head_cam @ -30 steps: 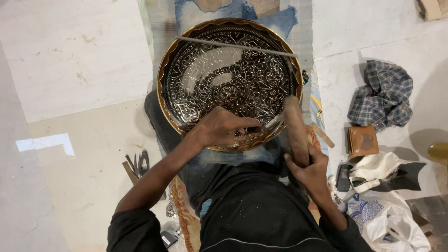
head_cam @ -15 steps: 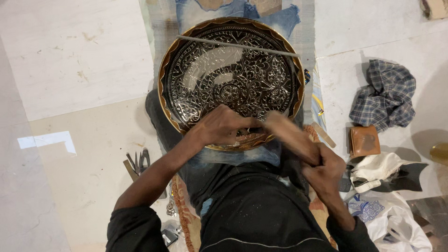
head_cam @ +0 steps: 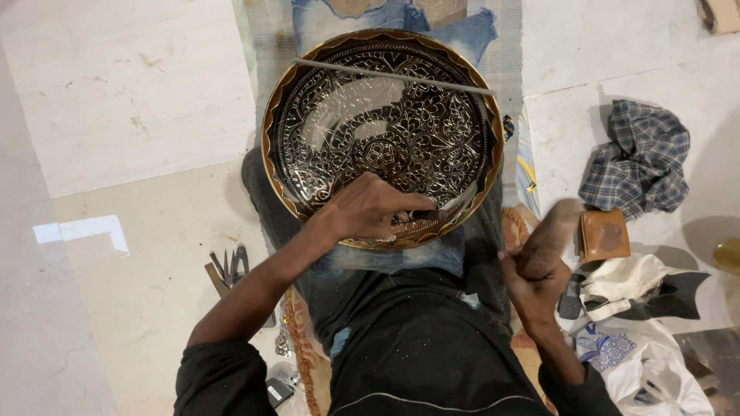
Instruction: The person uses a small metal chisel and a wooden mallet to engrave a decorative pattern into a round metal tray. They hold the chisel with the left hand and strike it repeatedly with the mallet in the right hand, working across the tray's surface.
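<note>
A large round engraved metal tray (head_cam: 370, 115) with a brass-coloured scalloped rim lies propped on my lap. My left hand (head_cam: 370, 209) rests on the tray's near edge, fingers shut on a small metal chisel (head_cam: 432, 216) whose tip touches the engraved surface. My right hand (head_cam: 533, 277) is off to the right of the tray, gripping a wooden mallet (head_cam: 553, 231) that is raised and blurred. A thin metal rod (head_cam: 393, 75) lies across the tray's far part.
Several small metal tools (head_cam: 230, 266) lie on the floor at my left. At the right are a checked cloth (head_cam: 638, 154), a brown wallet (head_cam: 603, 235), a dark phone (head_cam: 570, 299), white cloth and plastic bags (head_cam: 647, 362). A blue patterned mat (head_cam: 401, 19) lies under the tray.
The right hand has swung the mallet away from the chisel, out to the right and up. The left hand and chisel have stayed on the tray's near edge.
</note>
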